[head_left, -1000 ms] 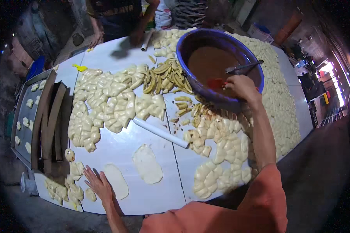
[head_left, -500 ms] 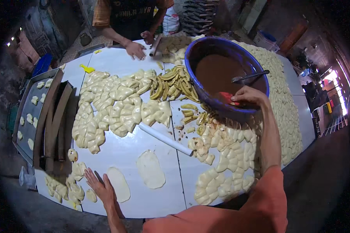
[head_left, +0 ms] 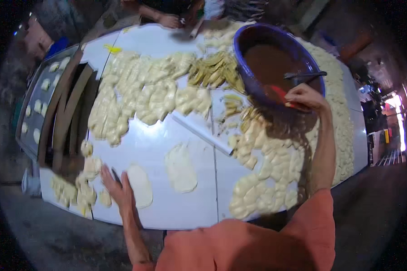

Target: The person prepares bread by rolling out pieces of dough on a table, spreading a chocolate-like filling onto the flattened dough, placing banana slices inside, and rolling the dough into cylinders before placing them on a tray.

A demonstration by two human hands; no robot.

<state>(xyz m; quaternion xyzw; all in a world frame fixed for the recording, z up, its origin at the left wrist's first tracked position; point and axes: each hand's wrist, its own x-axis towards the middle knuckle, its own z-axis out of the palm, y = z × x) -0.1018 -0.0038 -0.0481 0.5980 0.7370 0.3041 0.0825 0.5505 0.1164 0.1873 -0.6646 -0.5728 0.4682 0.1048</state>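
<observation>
My left hand (head_left: 116,187) lies flat and open on the white table, fingers spread, between small dough pieces (head_left: 105,198) and a flattened oval of dough (head_left: 140,185). A second flattened oval (head_left: 181,169) lies to its right. My right hand (head_left: 306,97) is closed on a red plastic tool (head_left: 279,94) over the near rim of a large blue tub (head_left: 240,63). Brown filling (head_left: 269,61) fills the tub's lower part. The tool's exact shape is blurred. A dark-handled utensil (head_left: 305,74) rests across the tub beside my right hand. A white rolling pin (head_left: 202,133) lies mid-table.
Dough pieces (head_left: 140,90) spread over the far left, more (head_left: 267,176) at the near right. Peeled bananas (head_left: 215,70) lie beside the tub. Metal trays (head_left: 25,131) stand at left. Across the table, another person's hand (head_left: 169,20) shows near a yellow tool (head_left: 112,49).
The whole view has shifted, so the table sits higher in the picture. My right hand has drawn slightly toward the tub's near rim with the red tool. My left hand stays flat.
</observation>
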